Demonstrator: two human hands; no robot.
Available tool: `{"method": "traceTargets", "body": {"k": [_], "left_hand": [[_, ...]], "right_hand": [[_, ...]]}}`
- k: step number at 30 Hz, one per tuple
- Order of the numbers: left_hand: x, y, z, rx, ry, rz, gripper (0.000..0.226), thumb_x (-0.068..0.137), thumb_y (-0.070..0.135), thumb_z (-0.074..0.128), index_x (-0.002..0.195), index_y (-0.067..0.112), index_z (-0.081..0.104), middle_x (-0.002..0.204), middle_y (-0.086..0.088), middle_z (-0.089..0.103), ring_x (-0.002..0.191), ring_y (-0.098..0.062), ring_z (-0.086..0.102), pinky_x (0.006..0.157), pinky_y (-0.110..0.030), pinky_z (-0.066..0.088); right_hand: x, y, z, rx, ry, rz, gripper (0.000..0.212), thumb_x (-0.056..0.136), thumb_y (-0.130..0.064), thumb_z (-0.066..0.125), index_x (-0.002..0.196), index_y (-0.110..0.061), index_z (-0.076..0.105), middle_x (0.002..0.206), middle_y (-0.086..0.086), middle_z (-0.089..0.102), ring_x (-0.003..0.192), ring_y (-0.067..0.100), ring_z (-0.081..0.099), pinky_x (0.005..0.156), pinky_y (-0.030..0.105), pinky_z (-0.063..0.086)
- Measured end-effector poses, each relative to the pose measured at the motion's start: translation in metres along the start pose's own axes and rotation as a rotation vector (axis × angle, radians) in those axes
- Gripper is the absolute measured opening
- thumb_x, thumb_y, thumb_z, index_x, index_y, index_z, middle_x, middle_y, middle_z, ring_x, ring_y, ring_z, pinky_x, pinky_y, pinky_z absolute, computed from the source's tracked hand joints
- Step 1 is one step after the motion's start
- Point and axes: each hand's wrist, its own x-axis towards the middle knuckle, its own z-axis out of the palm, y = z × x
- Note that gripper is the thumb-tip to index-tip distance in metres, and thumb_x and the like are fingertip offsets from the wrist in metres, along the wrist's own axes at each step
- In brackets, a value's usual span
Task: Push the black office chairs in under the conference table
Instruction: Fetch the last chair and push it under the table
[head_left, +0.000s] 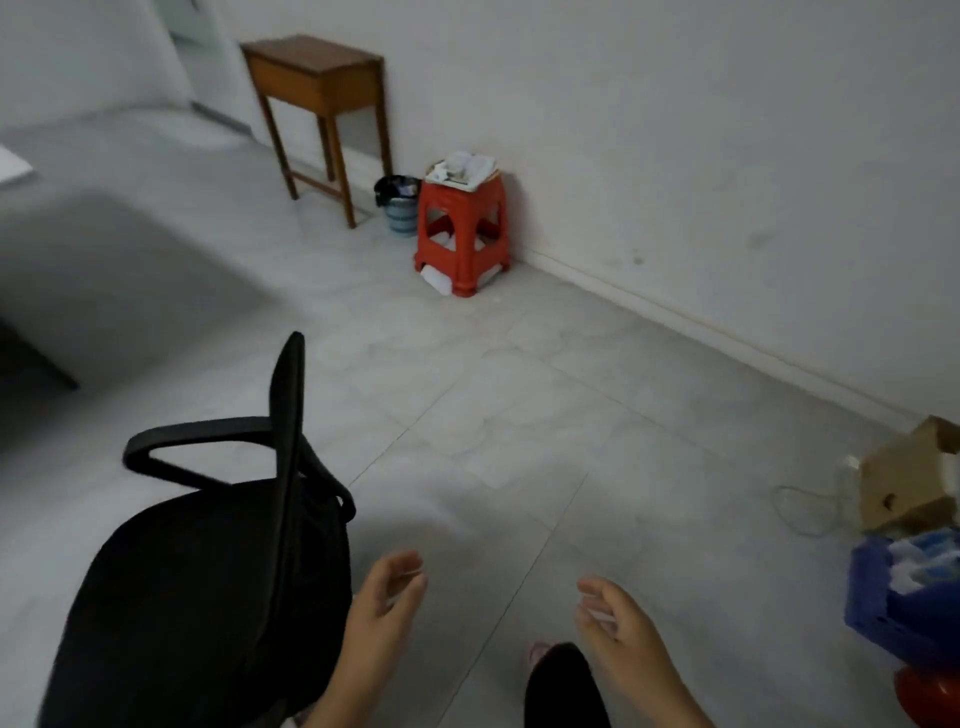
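Black office chair (208, 587) lower left; left hand (382, 605), right hand (615, 623) empty, fingers loose, above tiled floor (493, 415).

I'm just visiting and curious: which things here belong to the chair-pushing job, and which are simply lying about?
Job: black office chair; conference table; left hand; right hand, both empty.

Lying about: red plastic stool; wooden side table; waste bin; cardboard box; blue crate.

**Sparse office-type room**

Plain white walls, grey tile floor (493, 415). Black office chair (208, 597) at 7 o'clock, wooden side desk (317, 78) at 11, red plastic stool (462, 234) and small bin (399, 202) at 12, cardboard box (904, 478) at 3.
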Motion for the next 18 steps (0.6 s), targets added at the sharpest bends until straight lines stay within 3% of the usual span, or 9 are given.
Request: {"method": "traceTargets", "body": {"k": [3, 6, 9, 11, 13, 15, 18], "left_hand": [[0.019, 0.017, -0.003, -0.086, 0.256, 0.023, 0.029, 0.087, -0.006, 0.052, 0.09, 0.022, 0.056, 0.095, 0.001, 0.061, 0.089, -0.013, 0.057, 0.078, -0.022, 0.045], [0.026, 0.038, -0.008, -0.148, 0.535, 0.095, 0.034, 0.088, -0.006, 0.051, 0.09, 0.028, 0.057, 0.097, 0.006, 0.061, 0.09, -0.007, 0.059, 0.063, -0.006, 0.049], [0.027, 0.052, -0.015, 0.035, 0.806, 0.139, 0.036, 0.086, -0.003, 0.054, 0.093, 0.032, 0.056, 0.098, 0.009, 0.06, 0.09, -0.003, 0.061, 0.07, 0.0, 0.045], [0.029, 0.048, -0.022, 0.231, 0.973, 0.11, 0.03, 0.084, -0.001, 0.058, 0.1, 0.025, 0.058, 0.097, 0.009, 0.058, 0.092, -0.006, 0.059, 0.076, -0.004, 0.043], [0.033, 0.042, -0.031, 0.413, 1.023, -0.02, 0.026, 0.084, 0.008, 0.061, 0.111, 0.008, 0.059, 0.102, 0.0, 0.059, 0.1, -0.02, 0.057, 0.084, -0.018, 0.042], [0.039, 0.037, -0.036, 0.575, 0.956, -0.226, 0.035, 0.083, 0.024, 0.064, 0.113, 0.009, 0.06, 0.108, -0.002, 0.063, 0.103, -0.018, 0.058, 0.084, -0.023, 0.044], [0.046, 0.036, -0.038, 0.862, 0.855, -0.283, 0.027, 0.075, 0.038, 0.069, 0.082, 0.012, 0.073, 0.073, 0.003, 0.072, 0.062, -0.011, 0.067, 0.048, -0.016, 0.049]], "right_hand": [[0.073, -0.037, -0.001, -0.102, -0.177, -0.124, 0.032, 0.087, -0.008, 0.057, 0.119, -0.005, 0.052, 0.111, 0.006, 0.054, 0.107, 0.018, 0.053, 0.087, 0.019, 0.037], [0.138, -0.089, 0.01, -0.224, -0.355, -0.325, 0.032, 0.088, -0.01, 0.056, 0.119, -0.006, 0.053, 0.115, 0.006, 0.054, 0.11, 0.017, 0.052, 0.088, 0.018, 0.036], [0.19, -0.148, 0.04, -0.326, -0.511, -0.66, 0.03, 0.088, -0.013, 0.056, 0.118, -0.007, 0.055, 0.119, 0.008, 0.056, 0.107, 0.015, 0.051, 0.089, 0.018, 0.035], [0.212, -0.184, 0.071, -0.368, -0.55, -0.865, 0.032, 0.086, -0.014, 0.059, 0.117, -0.005, 0.056, 0.122, 0.011, 0.056, 0.113, 0.021, 0.051, 0.091, 0.018, 0.031], [0.224, -0.214, 0.108, -0.436, -0.582, -1.044, 0.038, 0.086, -0.018, 0.06, 0.121, -0.005, 0.053, 0.129, 0.012, 0.053, 0.122, 0.026, 0.044, 0.098, 0.024, 0.028], [0.24, -0.234, 0.145, -0.63, -0.63, -1.229, 0.046, 0.086, -0.027, 0.058, 0.128, -0.01, 0.048, 0.14, 0.01, 0.042, 0.134, 0.027, 0.031, 0.111, 0.037, 0.018], [0.265, -0.246, 0.184, -0.942, -0.706, -1.353, 0.052, 0.087, -0.044, 0.05, 0.133, -0.024, 0.04, 0.148, -0.003, 0.031, 0.142, 0.015, 0.013, 0.113, 0.048, -0.009]]}}
